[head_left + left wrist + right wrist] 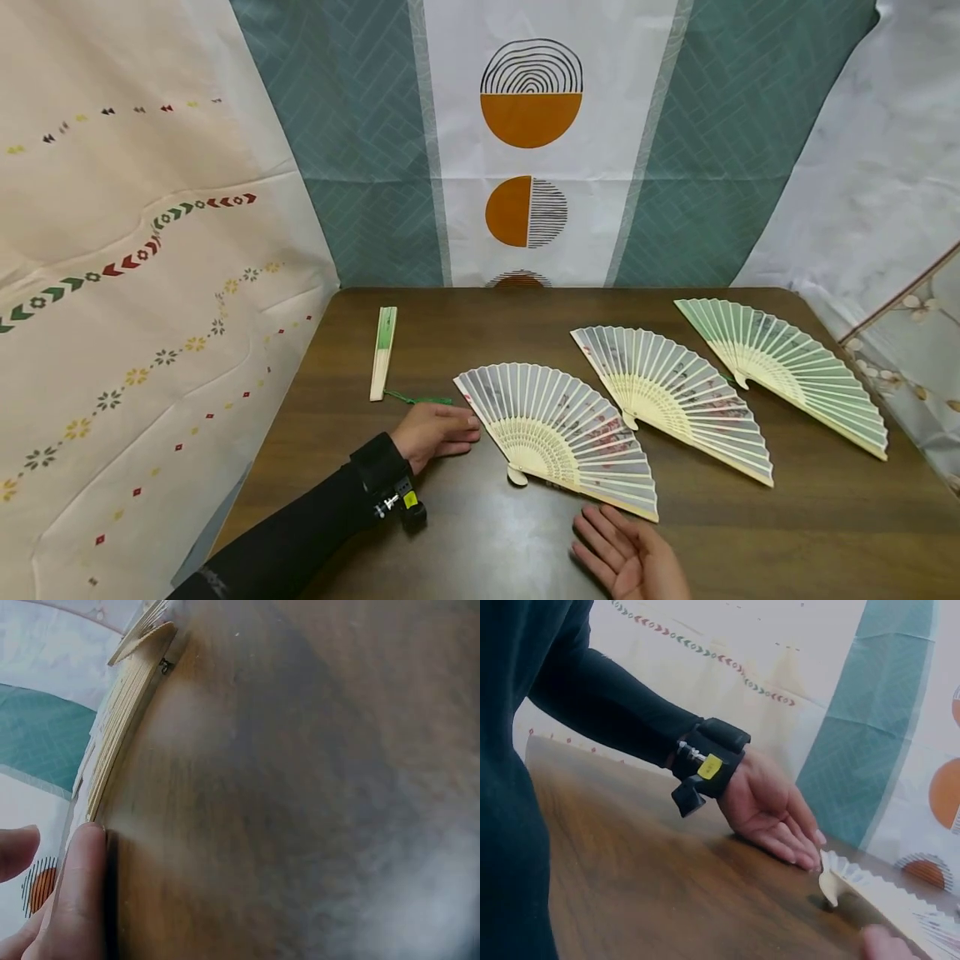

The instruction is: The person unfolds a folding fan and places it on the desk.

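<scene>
While both hands flank the nearest fan [558, 433], neither has a grip on it, from where I'm standing. Left hand [435, 435]: fingers straight and together, tips right at the fan's left guard stick; touching or just beside, can't tell. Right hand [630, 552]: palm up, fingers loosely extended, just below the lower guard stick, holding nothing; contact there can't be confirmed either.

Status: three fans spread, one folded. Nearest fan lies full width on the table [480, 554], grey-white with a reddish print toward its right side, pivot end toward the person. Middle fan [678, 392], same look, sits behind it to the right, also fully spread. Far fan [795, 367], green, is spread at the right rear. They run in a diagonal row, neighbours close; can't tell if edges touch.

Left over: folded fan [383, 354], at the left rear, well apart from the row, green cord [420, 398] trailing from its lower end toward the left hand. My read: spreading is three of four done; the nearest one looks at the placing or straightening stage, and the folded one is untouched.

Containers: none in view. All four fans lie directly on the tabletop.
</scene>
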Action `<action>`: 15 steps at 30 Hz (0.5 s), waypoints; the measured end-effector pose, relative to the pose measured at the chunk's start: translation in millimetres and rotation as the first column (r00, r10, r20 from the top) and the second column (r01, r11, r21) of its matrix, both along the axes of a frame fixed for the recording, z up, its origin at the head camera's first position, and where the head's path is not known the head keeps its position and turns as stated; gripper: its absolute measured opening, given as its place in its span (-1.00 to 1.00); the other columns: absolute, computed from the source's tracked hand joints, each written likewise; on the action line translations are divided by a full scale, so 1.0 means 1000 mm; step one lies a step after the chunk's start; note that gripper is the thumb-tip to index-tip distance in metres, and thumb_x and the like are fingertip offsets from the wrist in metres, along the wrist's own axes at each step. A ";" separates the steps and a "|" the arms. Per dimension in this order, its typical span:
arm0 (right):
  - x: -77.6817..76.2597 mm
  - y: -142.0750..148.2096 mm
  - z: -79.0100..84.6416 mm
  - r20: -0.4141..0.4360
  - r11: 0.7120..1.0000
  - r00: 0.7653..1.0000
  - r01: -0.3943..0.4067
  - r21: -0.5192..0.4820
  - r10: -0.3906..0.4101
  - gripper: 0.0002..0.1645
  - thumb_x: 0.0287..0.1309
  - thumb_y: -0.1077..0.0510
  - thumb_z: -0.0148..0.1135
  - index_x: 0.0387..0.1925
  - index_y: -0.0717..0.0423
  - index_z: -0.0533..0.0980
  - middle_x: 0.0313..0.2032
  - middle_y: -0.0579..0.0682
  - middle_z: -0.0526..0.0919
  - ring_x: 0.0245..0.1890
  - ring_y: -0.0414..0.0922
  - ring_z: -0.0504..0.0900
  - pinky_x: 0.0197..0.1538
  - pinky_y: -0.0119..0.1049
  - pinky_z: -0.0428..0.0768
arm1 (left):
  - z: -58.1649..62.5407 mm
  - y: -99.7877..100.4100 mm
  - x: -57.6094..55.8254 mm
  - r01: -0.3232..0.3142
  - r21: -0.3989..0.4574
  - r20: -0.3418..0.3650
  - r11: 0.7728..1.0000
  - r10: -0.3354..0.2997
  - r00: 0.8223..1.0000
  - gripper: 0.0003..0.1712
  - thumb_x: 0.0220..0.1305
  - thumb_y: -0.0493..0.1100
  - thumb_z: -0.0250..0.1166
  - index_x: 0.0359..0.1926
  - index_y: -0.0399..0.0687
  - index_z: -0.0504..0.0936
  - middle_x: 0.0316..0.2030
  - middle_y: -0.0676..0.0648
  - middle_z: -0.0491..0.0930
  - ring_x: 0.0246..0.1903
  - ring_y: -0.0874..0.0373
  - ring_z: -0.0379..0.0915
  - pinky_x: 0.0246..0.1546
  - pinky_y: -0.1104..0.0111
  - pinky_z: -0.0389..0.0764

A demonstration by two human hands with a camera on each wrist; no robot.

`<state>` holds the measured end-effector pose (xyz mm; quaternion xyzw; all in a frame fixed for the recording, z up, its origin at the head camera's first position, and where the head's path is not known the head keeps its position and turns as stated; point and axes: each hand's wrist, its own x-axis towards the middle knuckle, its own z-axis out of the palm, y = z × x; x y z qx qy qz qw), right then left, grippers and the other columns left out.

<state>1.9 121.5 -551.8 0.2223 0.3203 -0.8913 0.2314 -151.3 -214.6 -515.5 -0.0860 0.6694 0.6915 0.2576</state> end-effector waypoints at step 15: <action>-0.027 -0.005 0.044 -0.231 0.907 0.973 0.074 0.415 0.026 -0.56 0.84 0.20 -0.25 -0.02 -0.20 0.58 -0.08 -0.36 0.79 0.02 -0.34 0.81 0.18 -0.40 0.82 | 0.040 -0.033 -0.021 -0.206 -0.351 -0.455 0.913 0.026 0.890 -0.64 0.69 -0.21 0.31 0.32 -0.33 0.71 0.15 -0.30 0.83 0.05 0.00 0.82 0.20 0.16 0.88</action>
